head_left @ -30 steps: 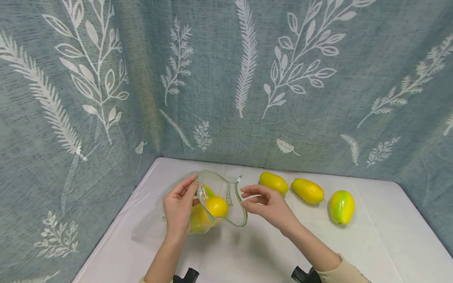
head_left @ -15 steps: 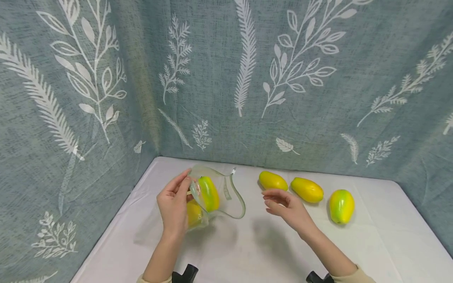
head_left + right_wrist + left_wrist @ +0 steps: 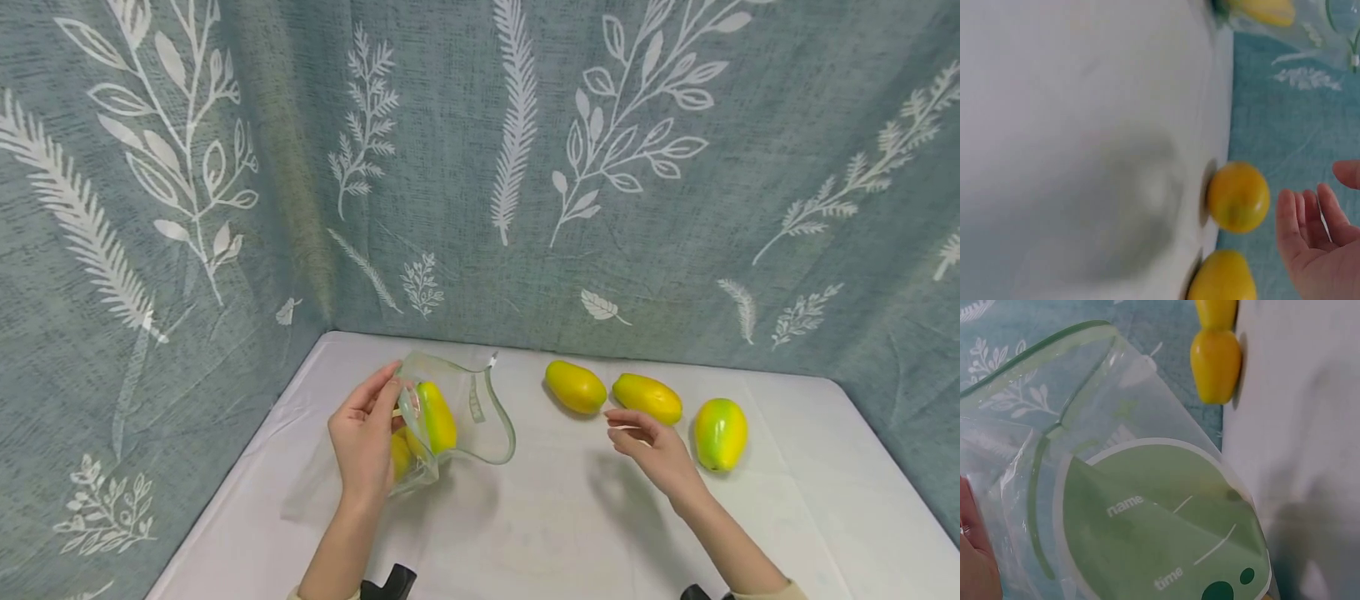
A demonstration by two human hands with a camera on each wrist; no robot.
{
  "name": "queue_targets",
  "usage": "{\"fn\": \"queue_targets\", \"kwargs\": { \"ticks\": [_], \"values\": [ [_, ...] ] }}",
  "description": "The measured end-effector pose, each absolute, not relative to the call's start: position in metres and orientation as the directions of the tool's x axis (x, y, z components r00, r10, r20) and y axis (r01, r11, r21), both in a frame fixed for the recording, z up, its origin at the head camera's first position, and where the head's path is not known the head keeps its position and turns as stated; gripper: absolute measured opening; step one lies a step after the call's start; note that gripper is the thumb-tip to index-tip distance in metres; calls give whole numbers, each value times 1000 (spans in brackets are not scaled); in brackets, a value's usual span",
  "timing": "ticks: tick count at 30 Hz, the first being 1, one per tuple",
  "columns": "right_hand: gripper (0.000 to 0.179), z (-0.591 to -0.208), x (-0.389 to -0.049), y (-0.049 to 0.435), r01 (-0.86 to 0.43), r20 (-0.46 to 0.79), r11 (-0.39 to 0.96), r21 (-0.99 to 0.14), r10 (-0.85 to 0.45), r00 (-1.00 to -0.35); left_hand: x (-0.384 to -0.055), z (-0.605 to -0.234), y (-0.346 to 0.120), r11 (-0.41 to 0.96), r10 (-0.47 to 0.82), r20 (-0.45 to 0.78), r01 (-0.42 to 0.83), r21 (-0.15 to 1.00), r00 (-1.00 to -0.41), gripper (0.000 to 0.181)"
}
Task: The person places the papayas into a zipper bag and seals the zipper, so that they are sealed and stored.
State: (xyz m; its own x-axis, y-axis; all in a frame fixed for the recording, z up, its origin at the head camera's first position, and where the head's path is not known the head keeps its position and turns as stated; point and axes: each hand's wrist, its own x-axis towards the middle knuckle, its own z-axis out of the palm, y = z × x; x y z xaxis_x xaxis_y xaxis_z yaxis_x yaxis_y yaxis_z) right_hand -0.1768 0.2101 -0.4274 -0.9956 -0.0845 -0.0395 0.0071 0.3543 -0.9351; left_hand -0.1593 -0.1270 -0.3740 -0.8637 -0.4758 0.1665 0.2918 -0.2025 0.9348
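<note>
My left hand (image 3: pixel 363 437) pinches the rim of a clear zip bag (image 3: pixel 476 429), whose mouth gapes toward the right. Inside lie yellow-green papayas (image 3: pixel 437 421), partly hidden by that hand. A round green label (image 3: pixel 1147 519) printed "name" and "time" shows on the bag in the left wrist view. My right hand (image 3: pixel 656 454) holds nothing, its fingers loosely bent, above the table just in front of the middle loose papaya (image 3: pixel 648 398). Another papaya (image 3: pixel 575 387) lies to its left and a greener papaya (image 3: pixel 721 434) to its right.
A white cloth covers the table (image 3: pixel 540 533). Along the back and left edges hangs a blue-green curtain (image 3: pixel 450 167) with white leaf prints. The bag's lower end spreads over the table at left.
My right hand has drawn away from the bag's mouth and moved right, toward the loose papayas. The left hand with the bag has shifted slightly left; the papaya inside has slid deeper.
</note>
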Motion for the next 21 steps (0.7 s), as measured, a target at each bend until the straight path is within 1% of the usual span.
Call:
{"fn": "queue_targets", "kwargs": {
  "ticks": [3, 8, 13, 21],
  "values": [
    [40, -431, -178, 218, 4, -20, 426, -905, -32, -999, -159, -375, -127, -204, -471, 168, 292, 934, -866, 25],
    [43, -437, -178, 229, 26, -8, 486, -874, 38, -999, -159, -377, -126, -206, -467, 164, 287, 935, -869, 23],
    [46, -442, -182, 234, 43, -8, 499, -866, 72, -997, -159, -378, -125, -193, -469, 160, 277, 941, -868, 23],
    [58, -450, -195, 227, 44, -10, 483, -874, 72, -997, -158, -380, -124, -194, -475, 147, 266, 944, -868, 23]
  ]
}}
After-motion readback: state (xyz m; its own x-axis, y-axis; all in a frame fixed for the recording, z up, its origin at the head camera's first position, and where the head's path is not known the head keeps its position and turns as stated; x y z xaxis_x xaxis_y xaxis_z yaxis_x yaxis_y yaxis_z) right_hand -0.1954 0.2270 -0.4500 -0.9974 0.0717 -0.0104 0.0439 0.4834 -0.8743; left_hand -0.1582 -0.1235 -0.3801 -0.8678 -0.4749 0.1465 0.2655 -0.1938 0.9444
